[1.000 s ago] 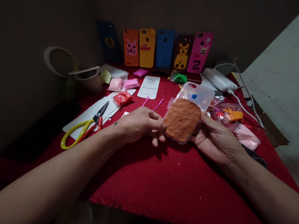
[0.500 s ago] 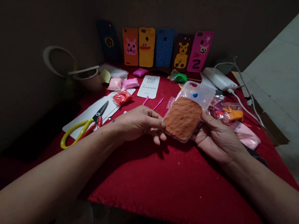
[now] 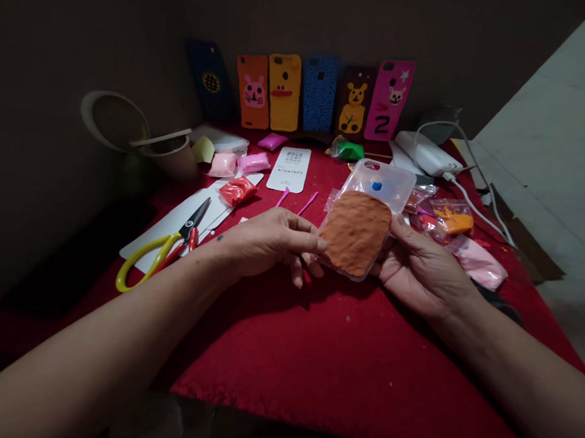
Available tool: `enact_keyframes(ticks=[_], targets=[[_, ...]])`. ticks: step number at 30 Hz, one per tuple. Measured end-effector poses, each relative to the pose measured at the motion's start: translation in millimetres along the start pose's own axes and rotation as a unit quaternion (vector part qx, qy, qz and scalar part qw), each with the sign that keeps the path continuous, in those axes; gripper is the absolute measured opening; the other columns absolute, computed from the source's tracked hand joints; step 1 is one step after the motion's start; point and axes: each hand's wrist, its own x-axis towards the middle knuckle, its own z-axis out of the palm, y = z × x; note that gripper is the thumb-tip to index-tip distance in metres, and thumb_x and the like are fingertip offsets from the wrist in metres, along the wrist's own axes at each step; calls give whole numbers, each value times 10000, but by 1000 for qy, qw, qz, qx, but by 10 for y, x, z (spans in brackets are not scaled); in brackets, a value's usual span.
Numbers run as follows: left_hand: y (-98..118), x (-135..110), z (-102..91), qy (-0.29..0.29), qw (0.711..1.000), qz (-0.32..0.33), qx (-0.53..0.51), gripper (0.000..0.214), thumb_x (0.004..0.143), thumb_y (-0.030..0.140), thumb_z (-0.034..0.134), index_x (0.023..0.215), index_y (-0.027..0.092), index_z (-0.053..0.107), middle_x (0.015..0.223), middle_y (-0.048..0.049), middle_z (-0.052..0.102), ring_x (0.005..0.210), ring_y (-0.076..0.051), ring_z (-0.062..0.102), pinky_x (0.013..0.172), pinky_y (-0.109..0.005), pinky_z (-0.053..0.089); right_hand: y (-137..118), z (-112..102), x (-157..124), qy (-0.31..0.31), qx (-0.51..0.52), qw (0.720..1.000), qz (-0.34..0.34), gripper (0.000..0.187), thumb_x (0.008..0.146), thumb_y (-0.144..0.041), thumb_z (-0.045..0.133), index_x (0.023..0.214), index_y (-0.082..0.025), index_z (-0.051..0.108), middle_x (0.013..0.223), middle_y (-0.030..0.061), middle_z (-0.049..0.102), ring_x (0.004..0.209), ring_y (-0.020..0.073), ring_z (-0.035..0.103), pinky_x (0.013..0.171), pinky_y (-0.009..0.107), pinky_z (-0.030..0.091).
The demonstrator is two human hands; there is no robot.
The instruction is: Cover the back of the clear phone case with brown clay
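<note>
A clear phone case (image 3: 397, 186) is held tilted above the red cloth, its lower part covered by a flat sheet of orange-brown clay (image 3: 356, 230). The upper part is bare, and a small blue spot shows through near the camera hole. My right hand (image 3: 417, 264) grips the case along its right edge, thumb on top and fingers underneath. At the lower left edge, my left hand (image 3: 283, 245) pinches the case and clay border between thumb and fingers. Pink modelling tools (image 3: 307, 203) lie on the cloth just beyond my left hand.
Yellow-handled scissors (image 3: 163, 247) rest on white card at left, near a red clay packet (image 3: 237, 191). Decorated phone cases (image 3: 284, 95) lean against the back wall. A white power bank (image 3: 427, 154) with cables and several clay packets (image 3: 453, 220) lie right, on the red cloth (image 3: 313, 354).
The left hand's thumb has shifted slightly along the clay edge, and its lower fingers have curled a little. The case stays in both hands; the whole view has moved slightly.
</note>
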Motion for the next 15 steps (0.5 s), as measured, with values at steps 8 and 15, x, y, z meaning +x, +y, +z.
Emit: enact_keyframes(ticks=[8,15], targets=[[-31,31,85,46,999,-2,16,83,689,160,697,663,88,666,525,-64,663,382,-111,569,361,-190,460,-6,59,-40,-16,-7,1000,13,211,945,-335,504,945,-231,687,985,56,755,1085,252,656,957,499,501],[4,-9,91,0,999,1,41,177,713,231,731,832,106,690,643,-47,690,475,-129,623,407,-193,475,4,11,-21,-31,-16,999,6,200,941,-344,516,957,-245,690,967,43,759,1084,250,655,944,504,508]])
